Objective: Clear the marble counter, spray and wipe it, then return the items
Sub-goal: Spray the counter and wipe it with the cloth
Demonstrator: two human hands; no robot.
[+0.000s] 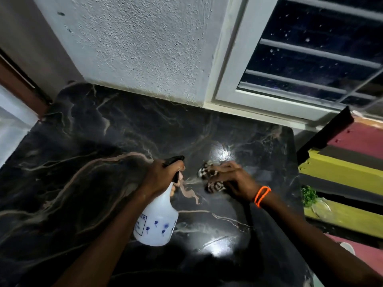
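Note:
A black marble counter point(93, 162) with tan veins fills the view. My left hand point(160, 177) grips the neck and black trigger of a white spray bottle point(157, 222), held tilted above the middle of the counter with its nozzle pointing right. My right hand point(232, 180), with an orange band at the wrist, lies on a brown and white patterned cloth point(209, 175) and presses it against the counter just right of the nozzle. Most of the cloth is hidden under that hand.
A rough white wall point(145, 48) and a white-framed window with bars point(310, 59) stand behind the counter. Right of the counter's edge runs a red, yellow and black striped surface point(348, 172) with something green point(308, 195) on it. A brown frame point(18, 83) borders the far left.

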